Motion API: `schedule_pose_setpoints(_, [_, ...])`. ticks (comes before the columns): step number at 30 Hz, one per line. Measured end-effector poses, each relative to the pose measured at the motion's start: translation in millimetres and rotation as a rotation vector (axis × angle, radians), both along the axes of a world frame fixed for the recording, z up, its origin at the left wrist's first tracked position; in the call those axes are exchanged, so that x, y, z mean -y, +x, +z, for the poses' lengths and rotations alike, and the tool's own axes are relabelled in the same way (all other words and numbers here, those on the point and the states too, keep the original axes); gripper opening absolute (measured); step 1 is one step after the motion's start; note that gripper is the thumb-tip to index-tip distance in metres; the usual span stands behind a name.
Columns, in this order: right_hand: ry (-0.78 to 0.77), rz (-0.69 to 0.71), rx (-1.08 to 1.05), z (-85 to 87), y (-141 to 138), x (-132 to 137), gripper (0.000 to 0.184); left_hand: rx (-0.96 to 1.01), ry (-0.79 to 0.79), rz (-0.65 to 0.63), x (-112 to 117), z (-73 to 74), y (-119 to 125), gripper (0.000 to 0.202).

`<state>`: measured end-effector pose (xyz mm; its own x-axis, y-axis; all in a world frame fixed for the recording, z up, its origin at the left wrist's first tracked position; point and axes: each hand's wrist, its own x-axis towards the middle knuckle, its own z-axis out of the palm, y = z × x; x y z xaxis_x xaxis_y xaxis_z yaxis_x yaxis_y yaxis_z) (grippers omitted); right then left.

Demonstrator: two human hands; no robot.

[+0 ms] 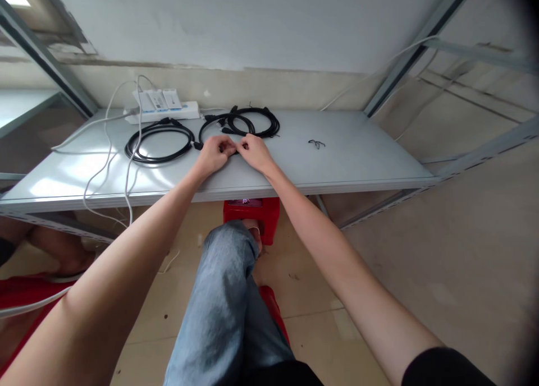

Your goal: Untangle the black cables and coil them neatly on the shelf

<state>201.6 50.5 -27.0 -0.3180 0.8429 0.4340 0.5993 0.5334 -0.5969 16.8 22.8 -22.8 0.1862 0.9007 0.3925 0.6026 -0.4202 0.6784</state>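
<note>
Both my hands meet on the grey metal shelf [357, 156] at its middle. My left hand [215, 153] and my right hand [255, 150] are closed, fingertips pinched together on a black cable coil [208, 125] that runs out behind them. A second black coil [159, 142] lies to the left of my left hand, and a third black coil [257, 121] sits just behind my right hand. What exactly sits between the fingertips is hidden.
A white power strip [162, 108] with white plugs stands at the back left, its white cords [107, 167] trailing over the front edge. A small black twist tie [316, 144] lies to the right. A red stool [251, 212] stands under the shelf, beyond my jeans-clad knee [229, 274].
</note>
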Motion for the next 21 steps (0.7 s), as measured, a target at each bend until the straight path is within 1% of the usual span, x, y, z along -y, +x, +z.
schedule_pose_setpoints(9, [-0.009,0.047,0.01,-5.5,0.7,-7.1,0.033,0.007,0.026,0.008,-0.5,-1.0,1.2,0.005])
schedule_pose_setpoints(16, [-0.004,0.056,-0.015,-9.2,-1.1,-8.6,0.03,0.0,-0.007,0.007,0.3,0.8,0.7,0.006])
schedule_pose_setpoints(19, [0.008,0.062,-0.011,-10.4,-1.2,-7.5,0.027,-0.017,0.005,0.007,0.3,1.2,0.4,0.009])
schedule_pose_setpoints(21, [0.029,0.066,-0.001,-10.5,-0.5,-5.3,0.025,-0.026,0.022,0.011,0.5,1.1,0.2,0.015])
